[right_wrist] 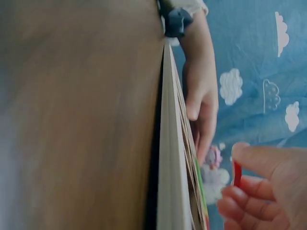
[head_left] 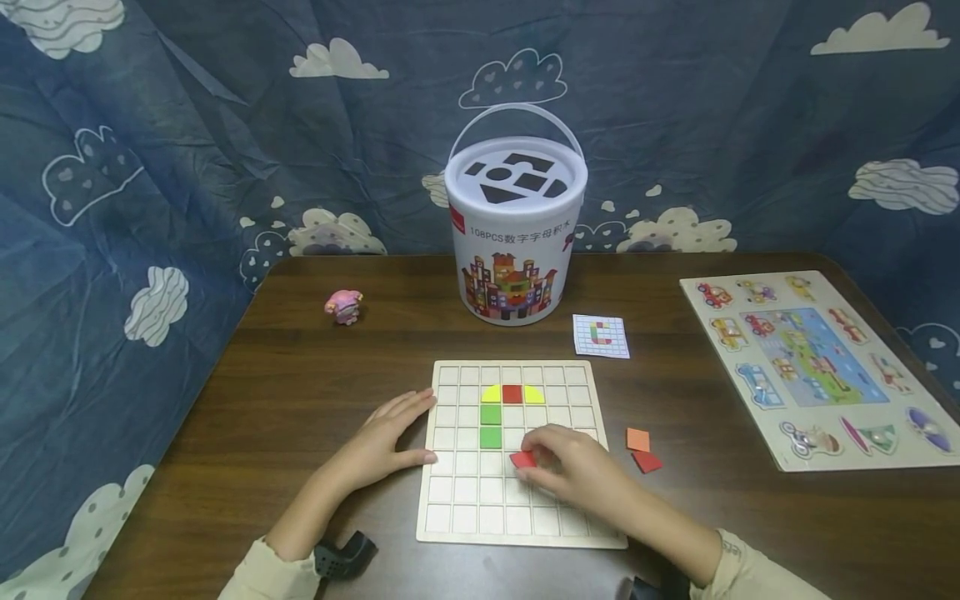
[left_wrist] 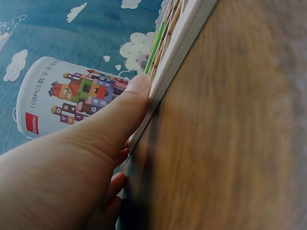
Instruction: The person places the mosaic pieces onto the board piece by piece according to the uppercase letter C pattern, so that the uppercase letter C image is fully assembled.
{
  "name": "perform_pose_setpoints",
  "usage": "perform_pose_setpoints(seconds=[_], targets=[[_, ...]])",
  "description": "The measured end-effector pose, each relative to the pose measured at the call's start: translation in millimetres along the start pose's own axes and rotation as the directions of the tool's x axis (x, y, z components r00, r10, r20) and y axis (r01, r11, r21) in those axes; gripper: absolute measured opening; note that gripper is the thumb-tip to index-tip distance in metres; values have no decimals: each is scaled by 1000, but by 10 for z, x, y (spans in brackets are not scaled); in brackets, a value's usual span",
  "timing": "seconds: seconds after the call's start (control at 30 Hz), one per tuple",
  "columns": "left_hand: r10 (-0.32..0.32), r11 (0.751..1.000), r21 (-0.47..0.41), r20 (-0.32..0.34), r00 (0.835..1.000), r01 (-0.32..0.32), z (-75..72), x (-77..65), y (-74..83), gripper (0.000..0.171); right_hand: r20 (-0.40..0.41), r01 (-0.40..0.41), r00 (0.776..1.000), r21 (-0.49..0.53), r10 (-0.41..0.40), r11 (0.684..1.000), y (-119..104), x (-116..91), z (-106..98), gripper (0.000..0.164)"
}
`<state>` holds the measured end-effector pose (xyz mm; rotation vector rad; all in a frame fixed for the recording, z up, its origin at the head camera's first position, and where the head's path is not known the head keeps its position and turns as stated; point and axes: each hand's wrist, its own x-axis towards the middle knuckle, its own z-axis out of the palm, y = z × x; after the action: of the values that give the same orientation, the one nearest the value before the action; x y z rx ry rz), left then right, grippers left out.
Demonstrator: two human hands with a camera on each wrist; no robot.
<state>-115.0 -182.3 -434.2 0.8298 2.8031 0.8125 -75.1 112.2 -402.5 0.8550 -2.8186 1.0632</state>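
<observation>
A wooden grid board (head_left: 465,518) lies on the table. Set in its cells are a red square tile (head_left: 512,394) between two yellow rounded tiles (head_left: 534,395), with two green square tiles (head_left: 491,414) running down from the left one. My right hand (head_left: 581,471) pinches a red tile (right_wrist: 237,173) between thumb and fingers, over the middle of the board. At the board's left edge my left hand (head_left: 386,437) rests with fingers extended, thumb tip touching the rim in the left wrist view. An orange tile (head_left: 637,440) and another red tile (head_left: 647,462) lie right of the board.
Behind the board stands a white lidded bucket (head_left: 513,292) with a handle. A pattern card (head_left: 602,336) lies to its front right. A picture puzzle board (head_left: 795,450) is at the far right, a small pink toy (head_left: 344,307) at the back left.
</observation>
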Motion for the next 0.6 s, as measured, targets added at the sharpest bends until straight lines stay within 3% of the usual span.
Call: perform_pose_setpoints(seconds=[0.33, 0.47, 0.6], targets=[[2, 1000, 0, 1, 1000, -2, 9, 0, -14, 76, 1, -6, 1000, -97, 6, 995, -42, 180, 295, 20], [5, 1000, -2, -5, 1000, -5, 13, 5, -12, 76, -4, 5, 1000, -131, -5, 991, -42, 204, 336, 23], [4, 1000, -2, -3, 1000, -4, 17, 7, -9, 76, 44, 4, 999, -92, 0, 996, -30, 211, 316, 24]])
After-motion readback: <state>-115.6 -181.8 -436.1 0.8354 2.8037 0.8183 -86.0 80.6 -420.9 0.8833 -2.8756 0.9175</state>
